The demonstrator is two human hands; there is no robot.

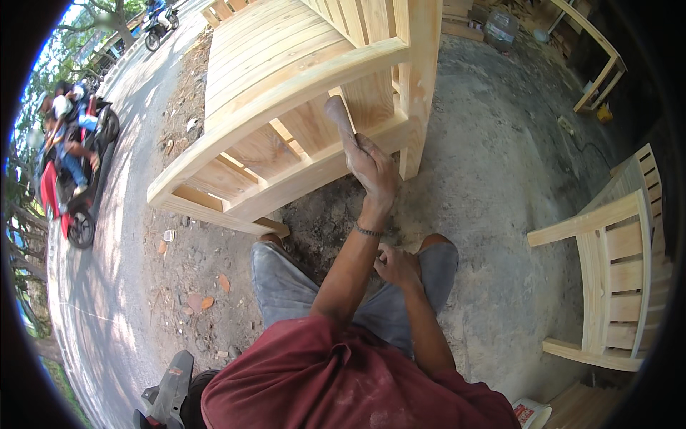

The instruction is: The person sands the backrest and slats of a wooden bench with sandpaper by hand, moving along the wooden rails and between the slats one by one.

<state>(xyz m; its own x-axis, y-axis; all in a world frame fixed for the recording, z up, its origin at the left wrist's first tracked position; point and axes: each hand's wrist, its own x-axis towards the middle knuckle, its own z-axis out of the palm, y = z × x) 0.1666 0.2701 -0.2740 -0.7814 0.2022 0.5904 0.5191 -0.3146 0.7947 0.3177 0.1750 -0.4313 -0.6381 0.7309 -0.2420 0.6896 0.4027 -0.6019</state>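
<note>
My left hand (pixel 372 170), with a bracelet on its wrist, reaches forward to the slatted end of a pale wooden bench (pixel 275 107). Its fingers are closed round a greyish-brown piece with a wider, rounded end (pixel 335 111), whose kind I cannot make out. That end lies over the slats, just below the curved top rail. My right hand (pixel 399 266) is lower, beside my right thigh, with its fingers curled in. Whether anything is inside them is hidden.
Another pale wooden slatted piece (pixel 618 286) stands at the right. A wooden frame (pixel 600 64) and a clear plastic jug (pixel 500 30) are at the far right. Riders on a red motorcycle (pixel 68 179) are on the road at the left. Part of a dark vehicle (pixel 175 390) shows at lower left.
</note>
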